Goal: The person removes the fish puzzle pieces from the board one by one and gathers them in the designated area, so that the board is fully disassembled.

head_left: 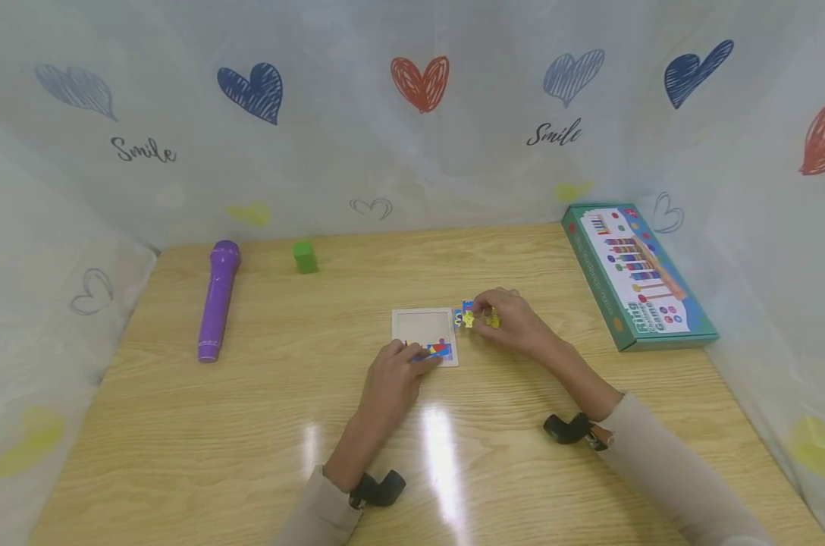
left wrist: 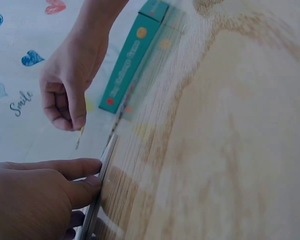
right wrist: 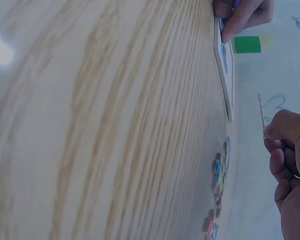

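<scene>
A shallow square puzzle tray (head_left: 422, 312) lies on the table, with a few coloured pieces (head_left: 440, 349) along its near edge. The left hand (head_left: 393, 379) rests its fingers on that near edge and the pieces there; in the left wrist view the left hand (left wrist: 45, 195) touches the tray's side. Just right of the tray, the right hand (head_left: 515, 324) pinches a thin puzzle piece (right wrist: 261, 110) between thumb and forefinger, raised above the table in the right wrist view. Several loose pieces (right wrist: 218, 175) lie beneath and beside the right hand (right wrist: 290, 160), partly hidden by it in the head view.
A purple microphone (head_left: 218, 302) lies at the left, and a green block (head_left: 305, 258) stands near the back edge. At the right lies a green game box (head_left: 639, 277). A curtain with printed hearts (head_left: 419, 167) hangs behind the table.
</scene>
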Available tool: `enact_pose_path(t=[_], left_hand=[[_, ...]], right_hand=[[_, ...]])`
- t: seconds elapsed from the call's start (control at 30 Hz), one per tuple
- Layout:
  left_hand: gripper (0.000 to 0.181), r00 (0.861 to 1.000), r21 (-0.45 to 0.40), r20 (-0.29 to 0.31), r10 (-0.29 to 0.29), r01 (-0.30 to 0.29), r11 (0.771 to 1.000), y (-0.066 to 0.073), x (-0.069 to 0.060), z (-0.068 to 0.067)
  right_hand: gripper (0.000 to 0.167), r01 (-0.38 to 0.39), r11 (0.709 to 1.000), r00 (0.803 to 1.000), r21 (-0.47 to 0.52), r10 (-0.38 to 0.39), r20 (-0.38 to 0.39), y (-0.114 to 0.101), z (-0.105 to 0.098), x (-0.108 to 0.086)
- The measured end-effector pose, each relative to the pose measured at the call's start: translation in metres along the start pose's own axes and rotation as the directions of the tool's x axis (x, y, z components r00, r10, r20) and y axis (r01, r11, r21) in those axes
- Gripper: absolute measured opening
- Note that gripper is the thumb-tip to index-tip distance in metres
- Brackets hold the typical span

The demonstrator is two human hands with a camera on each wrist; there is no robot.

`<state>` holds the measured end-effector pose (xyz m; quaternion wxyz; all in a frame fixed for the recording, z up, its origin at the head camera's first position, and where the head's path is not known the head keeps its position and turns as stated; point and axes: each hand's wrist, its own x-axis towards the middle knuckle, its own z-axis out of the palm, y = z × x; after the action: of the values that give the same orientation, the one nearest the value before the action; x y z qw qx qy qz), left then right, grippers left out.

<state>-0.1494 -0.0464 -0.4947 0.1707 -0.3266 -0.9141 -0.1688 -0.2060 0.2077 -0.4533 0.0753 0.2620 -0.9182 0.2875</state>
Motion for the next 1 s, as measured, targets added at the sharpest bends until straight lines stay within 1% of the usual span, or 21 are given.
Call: enact_pose_path(t=[0.47, 0.67, 0.8, 1.0], left_hand=[[0.037, 1.000, -0.016, -0.018, 0.009, -0.009, 1.000, 0.000, 0.000, 0.001], [0.037, 0.999, -0.020, -0.035, 0.019, -0.020, 1.000, 0.000, 0.001, 0.001], [0.038, 0.999, -0.022, -0.038, 0.018, -0.019, 1.000, 0.000, 0.001, 0.001], [0.039, 0.999, -0.018, -0.040, 0.018, -0.018, 1.000, -0.001, 0.001, 0.002]], right_hand=[[0.013, -0.038, 0.999, 0.999, 0.017, 0.037, 0.014, 0.005, 0.001, -0.008], [0.012, -0.055, 0.999, 0.998, 0.004, 0.054, 0.041, 0.010, 0.004, -0.011], [0.013, -0.070, 0.997, 0.996, 0.015, 0.069, 0.056, 0.012, 0.005, -0.012], [0.014, -0.070, 0.997, 0.996, 0.044, 0.067, 0.059, 0.014, 0.007, -0.012]])
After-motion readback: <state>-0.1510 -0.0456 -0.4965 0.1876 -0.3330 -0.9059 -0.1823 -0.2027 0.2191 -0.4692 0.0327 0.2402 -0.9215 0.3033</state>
